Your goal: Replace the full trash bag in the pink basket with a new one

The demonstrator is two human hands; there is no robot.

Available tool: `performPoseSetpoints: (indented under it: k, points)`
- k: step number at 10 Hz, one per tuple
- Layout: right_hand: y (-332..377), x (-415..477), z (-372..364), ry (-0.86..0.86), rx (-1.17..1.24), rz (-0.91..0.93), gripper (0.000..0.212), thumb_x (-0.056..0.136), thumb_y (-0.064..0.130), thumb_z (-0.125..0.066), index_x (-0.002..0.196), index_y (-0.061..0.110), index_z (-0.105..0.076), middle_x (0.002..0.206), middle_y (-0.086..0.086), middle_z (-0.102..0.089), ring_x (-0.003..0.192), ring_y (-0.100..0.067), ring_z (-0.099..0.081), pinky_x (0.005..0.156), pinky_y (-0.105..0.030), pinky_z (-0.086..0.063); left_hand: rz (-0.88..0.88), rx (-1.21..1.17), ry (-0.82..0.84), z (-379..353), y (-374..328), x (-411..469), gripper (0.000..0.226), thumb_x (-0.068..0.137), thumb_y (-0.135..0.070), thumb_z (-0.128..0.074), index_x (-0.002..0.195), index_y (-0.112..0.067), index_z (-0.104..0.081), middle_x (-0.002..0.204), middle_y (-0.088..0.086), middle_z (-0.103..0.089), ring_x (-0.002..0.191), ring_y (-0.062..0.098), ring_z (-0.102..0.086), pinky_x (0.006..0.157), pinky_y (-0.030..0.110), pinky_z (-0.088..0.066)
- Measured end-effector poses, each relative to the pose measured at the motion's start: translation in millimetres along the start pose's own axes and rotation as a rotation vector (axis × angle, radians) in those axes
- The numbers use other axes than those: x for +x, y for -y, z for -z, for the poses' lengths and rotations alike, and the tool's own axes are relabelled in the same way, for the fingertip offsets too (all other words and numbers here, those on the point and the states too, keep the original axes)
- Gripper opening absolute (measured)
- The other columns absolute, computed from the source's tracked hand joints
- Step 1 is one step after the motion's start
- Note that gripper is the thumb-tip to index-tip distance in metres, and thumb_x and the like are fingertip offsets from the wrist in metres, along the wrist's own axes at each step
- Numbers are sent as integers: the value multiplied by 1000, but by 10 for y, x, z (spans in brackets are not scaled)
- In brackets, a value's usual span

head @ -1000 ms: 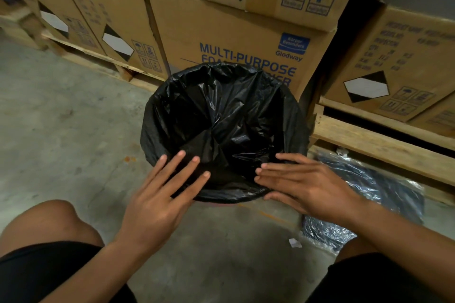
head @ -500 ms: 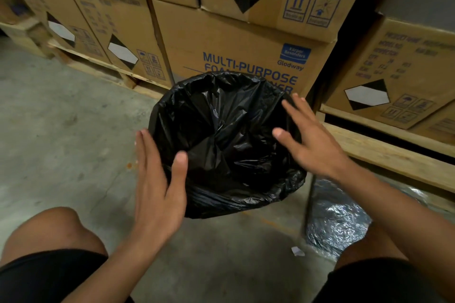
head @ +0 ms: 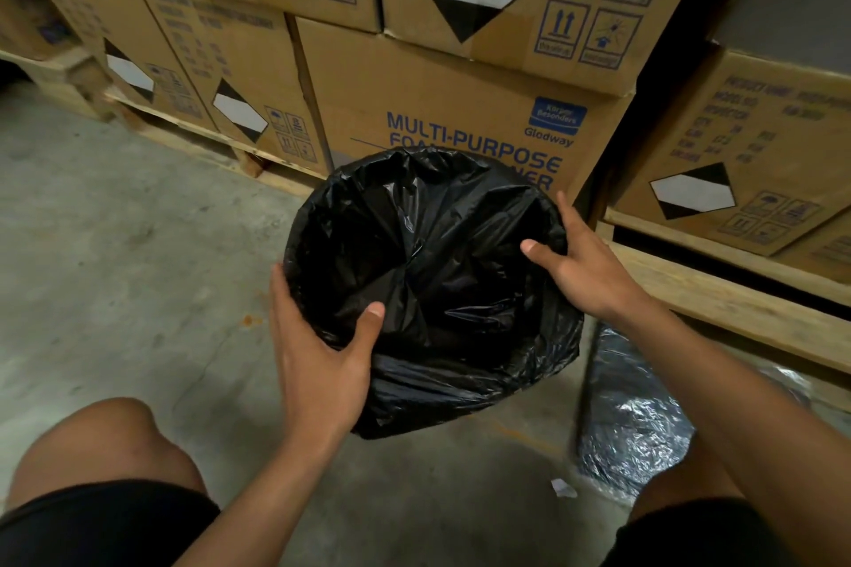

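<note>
A black trash bag (head: pixel 428 272) lines the basket and folds down over its rim, so the pink basket itself is hidden. It stands on the concrete floor in front of me. My left hand (head: pixel 317 364) clasps the near-left rim, thumb inside the bag and fingers outside. On the right rim, my right hand (head: pixel 580 262) holds on with its thumb inside and its fingers around the outer edge. A second, shiny, filled black bag (head: pixel 635 442) lies on the floor to the right of the basket, by my right knee.
Stacked cardboard boxes (head: pixel 451 106) on wooden pallets (head: pixel 718 290) stand right behind and to the right of the basket. Bare concrete floor (head: pixel 115 244) stretches to the left. A small scrap of paper (head: pixel 562 487) lies near my right knee.
Both hands moved from hovering flat over the near rim to the sides of the basket and closed on the bag-covered rim. The view shifted slightly closer.
</note>
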State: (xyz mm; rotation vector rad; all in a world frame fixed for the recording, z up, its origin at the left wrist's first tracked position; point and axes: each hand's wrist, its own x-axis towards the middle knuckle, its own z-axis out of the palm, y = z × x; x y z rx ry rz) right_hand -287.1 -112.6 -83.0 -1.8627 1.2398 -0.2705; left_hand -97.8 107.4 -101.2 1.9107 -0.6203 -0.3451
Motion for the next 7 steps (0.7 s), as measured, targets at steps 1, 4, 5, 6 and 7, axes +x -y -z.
performPoseSetpoints:
  k: [1, 4, 5, 6, 7]
  points:
    - [-7, 3, -1, -24, -2, 2, 89, 96, 56, -58, 163, 35, -2, 169, 8, -17, 154, -19, -21, 122, -40, -24, 4, 8, -13, 14, -8, -43, 110, 75, -60, -72, 158, -29, -6, 165, -7, -14, 150, 8, -17, 120, 31, -20]
    - [122, 196, -41, -43, -398, 151, 95, 95, 64, -53, 164, 24, -1, 172, 5, 1, 157, -10, 0, 126, -34, -14, -532, 464, 117, 32, 188, -245, 132, 63, -89, -56, 157, -6, -15, 166, 17, -4, 153, 35, -2, 116, 68, -17]
    - [96, 168, -51, -77, -344, 154, 91, 96, 64, -51, 163, 27, -3, 172, 7, -1, 157, -10, -2, 126, -36, -15, -576, 525, 137, 28, 226, -235, 135, 59, -94, -51, 156, -6, -17, 164, 22, -10, 153, 39, -5, 114, 71, -19]
    - [122, 143, -26, -99, -285, 137, 89, 95, 66, -51, 163, 29, -6, 172, 7, -4, 157, -11, -6, 126, -35, -16, -580, 461, 160, 51, 200, -221, 137, 57, -96, -47, 157, -9, -10, 165, 21, -5, 152, 41, 0, 116, 70, -10]
    - [250, -26, 126, -206, -248, 187, 85, 94, 65, -54, 162, 30, -17, 168, 4, -21, 153, -14, -22, 124, -39, -25, -517, 184, 89, 207, 127, -302, 103, 80, -81, -43, 151, -8, -26, 162, 13, -19, 152, 34, -14, 121, 52, -16]
